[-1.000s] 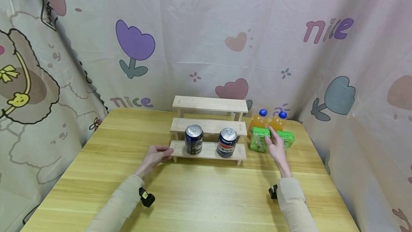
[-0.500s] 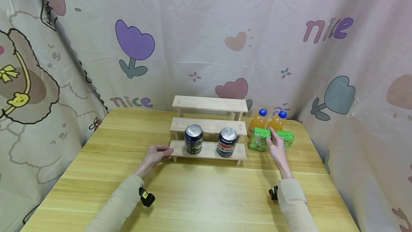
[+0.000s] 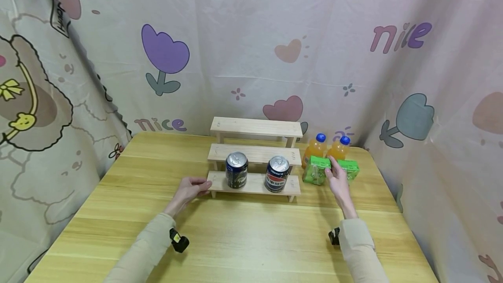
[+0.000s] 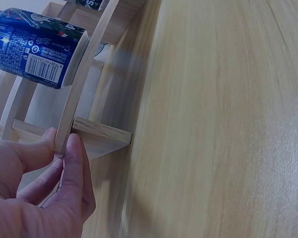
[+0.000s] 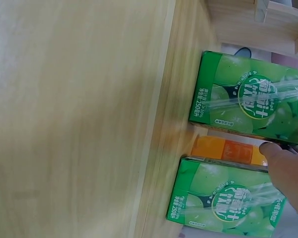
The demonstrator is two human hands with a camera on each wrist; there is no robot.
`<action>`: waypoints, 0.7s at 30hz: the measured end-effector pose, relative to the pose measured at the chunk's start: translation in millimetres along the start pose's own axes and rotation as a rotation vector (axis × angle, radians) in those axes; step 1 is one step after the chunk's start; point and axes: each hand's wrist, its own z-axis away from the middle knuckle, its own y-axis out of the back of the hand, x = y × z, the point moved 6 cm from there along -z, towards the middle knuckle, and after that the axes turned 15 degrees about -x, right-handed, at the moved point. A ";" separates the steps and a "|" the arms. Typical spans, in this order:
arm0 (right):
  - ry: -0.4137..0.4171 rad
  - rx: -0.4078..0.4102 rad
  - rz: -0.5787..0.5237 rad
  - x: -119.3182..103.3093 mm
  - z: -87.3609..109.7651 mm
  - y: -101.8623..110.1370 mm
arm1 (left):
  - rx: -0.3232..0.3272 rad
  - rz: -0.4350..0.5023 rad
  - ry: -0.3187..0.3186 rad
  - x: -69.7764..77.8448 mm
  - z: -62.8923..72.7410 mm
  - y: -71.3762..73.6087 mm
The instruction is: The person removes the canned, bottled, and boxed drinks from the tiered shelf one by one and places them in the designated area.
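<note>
My left hand [image 3: 189, 190] pinches the left end of the lowest board of a three-tier wooden stand [image 3: 255, 154]. In the left wrist view, the thumb [image 4: 35, 148] lies on one face and the fingers on the other. Two dark blue soda cans, a left can [image 3: 236, 170] and a right can [image 3: 276, 174], stand upright on that board. My right hand [image 3: 339, 182] holds the right edge of a green juice box [image 5: 253, 96], thumb at its side. Its other fingers are mostly hidden. Just right of it is a second green juice box [image 5: 228, 196].
Two orange juice bottles with blue caps, a left bottle [image 3: 315, 146] and a right bottle [image 3: 339, 148], stand behind the juice boxes. A patterned curtain [image 3: 235, 56] surrounds the wooden table [image 3: 251, 239] at the back and sides.
The held juice box has shifted slightly left and turned a little, my right hand moving against its right edge. My left hand, the stand and the cans have stayed put.
</note>
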 end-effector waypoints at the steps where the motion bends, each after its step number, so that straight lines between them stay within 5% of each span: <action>1: 0.004 0.002 0.001 -0.3 0.2 -0.1 | 0.000 0.000 0.001 -0.2 -0.2 0.1; 21: 0.251 0.089 0.027 -31.1 14.4 -14.7 | 0.002 -0.047 0.020 0.3 1.3 1.0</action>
